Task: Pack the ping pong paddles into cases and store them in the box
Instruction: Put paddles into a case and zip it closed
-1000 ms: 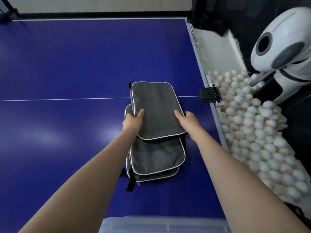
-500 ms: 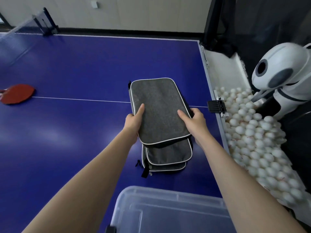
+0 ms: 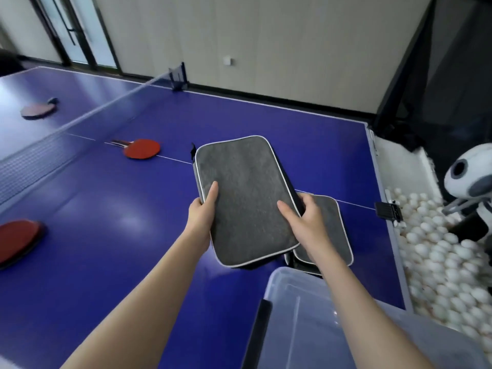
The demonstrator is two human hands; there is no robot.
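Note:
I hold a grey paddle case (image 3: 245, 198) with white piping above the blue table (image 3: 119, 222). My left hand (image 3: 203, 211) grips its left edge and my right hand (image 3: 306, 222) grips its right edge. Below it, to the right, more grey cases (image 3: 332, 230) lie stacked on the table. A red paddle (image 3: 142, 148) lies on the centre line, another red paddle (image 3: 16, 241) sits at the left edge, and a third paddle (image 3: 38, 110) rests beyond the net. A clear plastic box (image 3: 292, 315) stands at the near edge.
The net (image 3: 80, 121) runs across the table on the left. To the right, a tray of several white balls (image 3: 439, 249) and a white ball-feeding machine (image 3: 468, 179) stand beside the table's edge.
I have lifted the top case off the stack and carried it leftward. My head has turned up and left, bringing the net and more paddles into view.

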